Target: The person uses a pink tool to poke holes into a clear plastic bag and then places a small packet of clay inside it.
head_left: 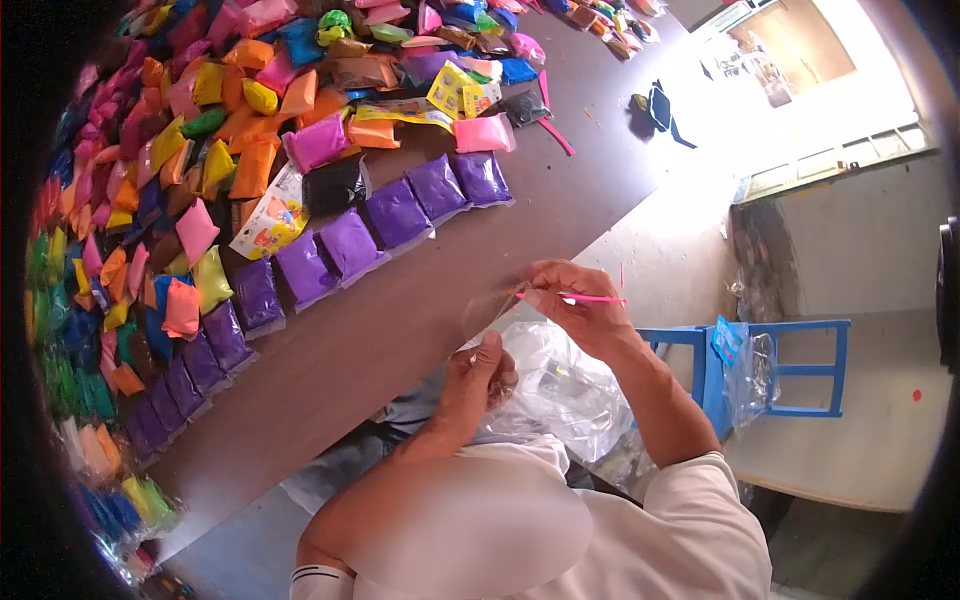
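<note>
My right hand (580, 303) is closed with a thin pink plastic stick (598, 298) between its fingers, the stick's end pointing right. Its fingertips also seem to pinch the edge of a thin clear plastic bag (488, 312), blurred and hard to make out. Lower and to the left, my left hand (482, 378) is closed, thumb against fingers, at the bag's lower end. Below both hands, a bundle of clear plastic bags (565, 385) lies near my lap. On the brown table (400, 310), a curved row of purple packets (347, 245) stretches beyond my hands.
Many coloured packets (240, 120) are heaped along the table's left and far side. A black packet (335, 187) and a printed bag (272, 215) lie behind the row. Another pink stick (556, 137) rests farther back. A blue chair (785, 328) stands at the right.
</note>
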`<state>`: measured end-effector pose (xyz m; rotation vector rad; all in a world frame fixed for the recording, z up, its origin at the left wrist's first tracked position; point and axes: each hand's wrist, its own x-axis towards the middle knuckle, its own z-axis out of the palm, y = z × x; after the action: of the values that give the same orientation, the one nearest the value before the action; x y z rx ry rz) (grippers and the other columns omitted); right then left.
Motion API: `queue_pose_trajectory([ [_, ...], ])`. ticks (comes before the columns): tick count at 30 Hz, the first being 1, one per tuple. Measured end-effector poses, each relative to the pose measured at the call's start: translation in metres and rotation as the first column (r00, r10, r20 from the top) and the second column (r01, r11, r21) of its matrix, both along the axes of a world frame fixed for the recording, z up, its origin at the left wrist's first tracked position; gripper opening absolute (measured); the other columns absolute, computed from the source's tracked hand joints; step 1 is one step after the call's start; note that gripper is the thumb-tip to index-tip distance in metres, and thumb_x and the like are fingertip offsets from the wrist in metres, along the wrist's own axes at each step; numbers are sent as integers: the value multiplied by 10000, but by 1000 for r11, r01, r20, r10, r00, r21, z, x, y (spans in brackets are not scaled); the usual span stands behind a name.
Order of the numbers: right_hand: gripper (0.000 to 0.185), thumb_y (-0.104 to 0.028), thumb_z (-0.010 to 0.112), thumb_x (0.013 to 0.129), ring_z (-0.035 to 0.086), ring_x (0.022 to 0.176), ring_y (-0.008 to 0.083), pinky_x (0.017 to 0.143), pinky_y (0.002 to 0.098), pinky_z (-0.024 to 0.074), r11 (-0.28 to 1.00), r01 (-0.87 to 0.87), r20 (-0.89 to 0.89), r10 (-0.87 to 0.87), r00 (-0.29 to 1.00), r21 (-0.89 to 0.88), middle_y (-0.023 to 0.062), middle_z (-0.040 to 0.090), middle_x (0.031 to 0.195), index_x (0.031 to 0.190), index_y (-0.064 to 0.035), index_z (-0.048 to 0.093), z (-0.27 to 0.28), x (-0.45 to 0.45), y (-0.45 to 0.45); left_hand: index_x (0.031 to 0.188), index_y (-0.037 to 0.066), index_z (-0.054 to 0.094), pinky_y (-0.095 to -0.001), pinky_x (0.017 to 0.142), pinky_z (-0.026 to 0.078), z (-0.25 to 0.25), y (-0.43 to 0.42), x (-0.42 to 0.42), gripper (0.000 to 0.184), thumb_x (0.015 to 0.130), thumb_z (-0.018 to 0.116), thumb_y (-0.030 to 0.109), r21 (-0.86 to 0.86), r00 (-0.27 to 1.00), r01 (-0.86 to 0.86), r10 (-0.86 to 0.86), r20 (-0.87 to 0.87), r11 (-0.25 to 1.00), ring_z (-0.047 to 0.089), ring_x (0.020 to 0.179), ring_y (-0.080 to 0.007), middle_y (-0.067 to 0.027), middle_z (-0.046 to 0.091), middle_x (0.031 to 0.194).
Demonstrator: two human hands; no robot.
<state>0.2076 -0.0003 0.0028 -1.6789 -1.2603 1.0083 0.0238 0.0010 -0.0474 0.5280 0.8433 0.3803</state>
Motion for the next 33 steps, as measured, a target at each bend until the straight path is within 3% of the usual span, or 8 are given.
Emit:
queue_pose_trajectory([
  [6,171,-125,685,832,546,735,68,647,232,449,948,-132,-87,112,990,-288,6,626,791,918,20,656,21,24,7,664,98,535,-217,409,285,-13,-2,-11,585,877,475,639,16,1000,-5,5,10,1000,418,448,-63,9,519,578],
  [9,152,-136,695,816,534,691,60,613,232,439,898,-190,63,234,970,-398,2,617,758,875,1,661,33,29,8,660,98,525,-222,412,283,-14,-2,-17,599,876,458,653,36,1000,4,-3,-14,999,410,453,-65,10,511,576],
  [13,166,-169,681,796,531,657,108,591,293,435,950,-161,205,219,954,-266,44,598,694,788,-16,617,38,22,6,652,93,515,-232,417,289,-8,-2,-18,616,877,440,662,79,1000,29,-28,-7,996,412,466,-69,4,505,573],
  [16,134,-149,660,793,561,645,179,605,327,449,960,-275,374,277,885,-60,79,592,696,786,-24,611,44,20,10,644,90,502,-243,419,294,0,-1,-17,615,887,435,651,92,1000,9,-8,-12,996,411,468,-76,-4,499,572],
  [21,75,-117,637,788,589,739,276,708,385,465,838,-519,605,327,726,170,90,589,740,801,-45,618,49,11,38,635,86,491,-248,419,295,2,-4,-17,611,895,438,637,167,998,-61,64,-17,984,415,473,-80,-8,491,574],
  [25,86,-125,636,794,587,778,285,748,397,457,798,-592,622,408,668,113,89,588,757,802,-43,615,29,11,59,624,88,495,-248,416,298,-5,-9,-7,603,910,434,616,107,975,-209,215,-53,972,421,475,-76,-1,483,560],
  [30,106,-117,685,776,610,776,232,755,350,479,823,-568,628,450,634,-16,68,627,789,797,-31,629,25,20,59,616,80,506,-246,420,301,-6,-14,2,599,928,428,585,198,978,-156,180,-105,968,408,470,-67,18,471,547],
  [33,97,-87,699,773,607,737,188,692,313,484,893,-432,462,437,772,-125,62,629,790,781,-17,633,32,29,50,611,78,506,-244,430,300,-3,-18,13,580,938,444,554,218,987,-123,142,-77,968,397,475,-61,25,469,550],
])
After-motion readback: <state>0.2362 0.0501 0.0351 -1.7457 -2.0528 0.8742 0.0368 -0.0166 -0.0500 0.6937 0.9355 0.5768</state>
